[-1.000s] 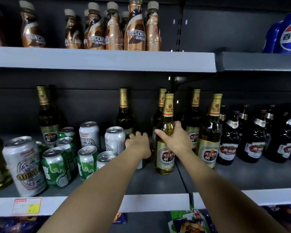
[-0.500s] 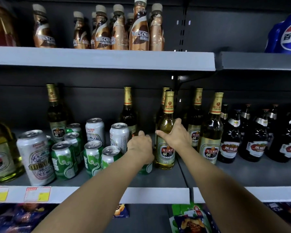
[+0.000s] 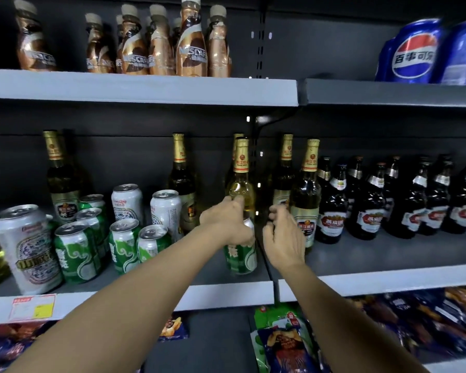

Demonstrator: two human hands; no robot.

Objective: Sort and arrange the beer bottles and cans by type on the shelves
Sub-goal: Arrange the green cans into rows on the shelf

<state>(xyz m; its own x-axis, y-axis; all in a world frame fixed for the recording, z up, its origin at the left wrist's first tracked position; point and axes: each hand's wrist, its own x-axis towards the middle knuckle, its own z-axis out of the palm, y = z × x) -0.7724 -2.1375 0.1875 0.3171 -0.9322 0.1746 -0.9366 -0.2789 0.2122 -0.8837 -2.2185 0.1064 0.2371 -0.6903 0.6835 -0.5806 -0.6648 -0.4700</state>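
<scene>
Left hand (image 3: pixel 228 222) grip clamped on a green can (image 3: pixel 241 258) at the shelf (image 3: pixel 361 258) front, before the gold-capped bottle (image 3: pixel 241 184); right hand (image 3: pixel 284 238) loosely curled, holding nothing. Step judged: separating can from bottles. Next: carry it left to the green cans (image 3: pixel 100 243)

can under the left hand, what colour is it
Green with white swirls and a silver top: the green beer can, gripped by the left hand, head view.

Retail shop: gondola shelves (image 3: pixel 140 90) stocked with drinks, price tag (image 3: pixel 33 306) on edge, snack packs (image 3: pixel 283 343) below.
</scene>
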